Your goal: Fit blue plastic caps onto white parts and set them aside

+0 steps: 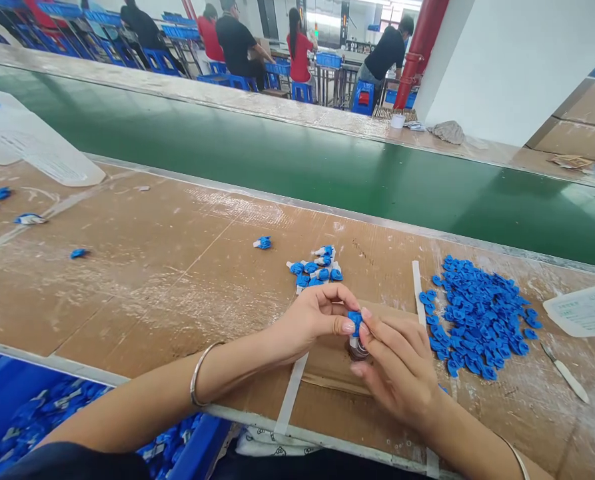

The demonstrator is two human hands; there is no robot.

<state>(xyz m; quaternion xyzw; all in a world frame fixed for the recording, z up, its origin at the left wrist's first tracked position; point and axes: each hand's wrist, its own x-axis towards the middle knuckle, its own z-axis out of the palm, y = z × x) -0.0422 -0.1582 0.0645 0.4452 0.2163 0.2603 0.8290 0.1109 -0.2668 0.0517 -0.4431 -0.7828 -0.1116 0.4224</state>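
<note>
My left hand (317,315) pinches a small blue plastic part (355,323) between thumb and fingertips. From the other side, my right hand (402,353) has its thumb and fingers closed on the same part. A whitish stem and a round metallic piece (360,349) show just below it, partly hidden by my right fingers. Beyond my left hand lies a small group of blue parts with white ends (320,265), and a similar single one (263,243) sits apart. A large heap of loose blue pieces (482,313) is spread to the right of my right hand.
A small knife (570,380) lies at the right. A blue bin (207,443) at lower left holds many blue-and-white parts. White plastic sheets (42,143) stand at the left. A green conveyor belt (277,153) runs behind the cardboard-covered table (142,280); people sit beyond it.
</note>
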